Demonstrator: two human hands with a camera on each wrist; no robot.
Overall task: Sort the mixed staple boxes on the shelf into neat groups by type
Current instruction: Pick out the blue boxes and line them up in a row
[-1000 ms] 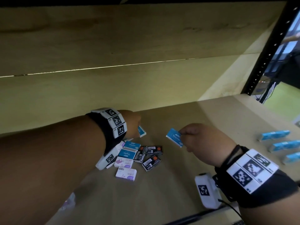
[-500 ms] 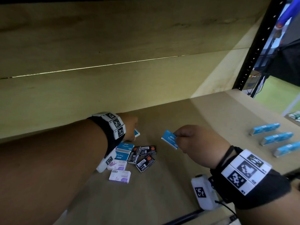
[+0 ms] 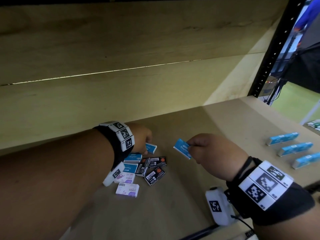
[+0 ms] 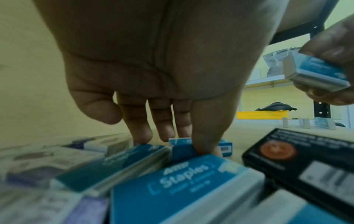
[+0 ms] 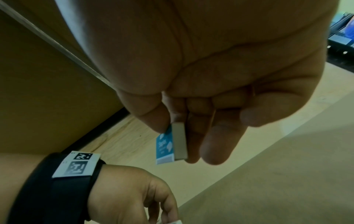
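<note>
Toward the back of the shelf [image 3: 225,129], left of its middle, my left hand [image 3: 141,138] reaches over the mixed pile [image 3: 143,170] and its fingertips [image 4: 203,149] curl down onto a blue staple box [image 3: 151,148] at the pile's far edge; from the left wrist view the grip looks like a pinch only just forming, with the thumb hanging off to the side, clear of the box. My right hand [image 3: 213,153] holds another blue box [image 3: 182,148] in the air, pinched by one end between thumb and fingers, near the pile and well apart from the three blue boxes [image 3: 294,149] standing in a row by the shelf's right front edge. I judge the main risk is the raised box: held by a corner, it could pivot and drop onto the black boxes [image 3: 155,170] below. My left forearm crosses low over the purple boxes [image 3: 127,185] and could drag them out of place as it withdraws. A shallow fingertip hold on the far box may also slip and push it against the back wall [image 3: 121,94].
</note>
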